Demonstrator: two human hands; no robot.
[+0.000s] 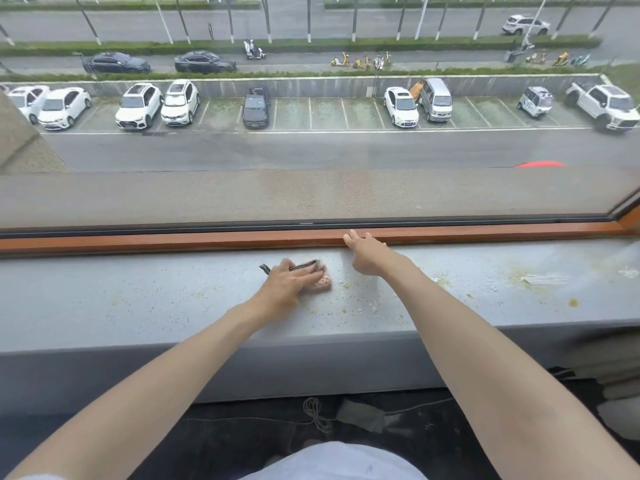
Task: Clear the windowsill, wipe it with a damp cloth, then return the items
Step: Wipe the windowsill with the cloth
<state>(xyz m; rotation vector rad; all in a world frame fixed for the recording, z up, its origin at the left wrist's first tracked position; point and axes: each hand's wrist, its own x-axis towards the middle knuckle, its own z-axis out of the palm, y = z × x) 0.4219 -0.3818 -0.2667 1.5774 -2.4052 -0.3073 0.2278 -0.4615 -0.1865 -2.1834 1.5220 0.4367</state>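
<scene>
A grey windowsill runs across the view, speckled with yellowish stains and white crumbs. My left hand presses a small pink cloth flat against the sill near its middle, fingers stretched over it. A black-and-white checked strap sticks out behind the hand. To the right, my right hand rests with fingers spread at the back of the sill, its fingertips touching the wooden window frame. It holds nothing.
Dirt patches and white flakes lie on the right part of the sill. Below the sill, a cable and a dark adapter lie on the dark floor. Glass shows a car park outside.
</scene>
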